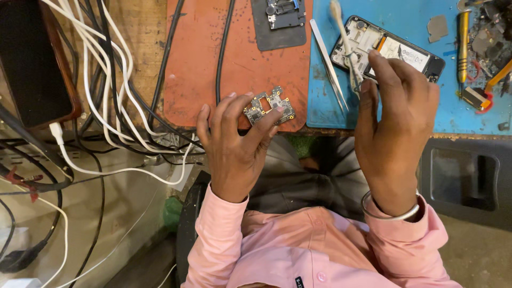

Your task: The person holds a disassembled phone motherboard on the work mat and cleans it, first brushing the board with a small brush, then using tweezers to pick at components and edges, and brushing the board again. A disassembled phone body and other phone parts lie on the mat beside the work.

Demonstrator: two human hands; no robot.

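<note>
While we look down from the head view, we find the left hand (234, 144) at the centre of the frame, its fingertips pinching a small green-and-gold printed circuit board with dark square chips (269, 108) by its edges, apparently so that no finger covers the components and the face stays turned up toward us. That board hangs just above the lower edge of the worn orange rubber mat (202, 58), not lying on it, as far as we can judge. Its outline is irregular, with notches and cut-outs, and a few black chips sit among pale metal pads. Our right hand (394, 117), right of centre, is closed around a slim pale-handled brush with a worn bristle tip (341, 37), held like a pen with the tip pointing to the upper middle of the frame. Behind it, on the blue work mat (405, 112) at the upper right of the bench, lies an opened black smartphone with its back cover off (386, 48), and a pair of steel tweezers (328, 61) rests beside the phone, close at hand. A dark grey plate carrying another board (280, 21) sits at the top centre, and tangled white and black cables (106, 101) fill the left.
</note>
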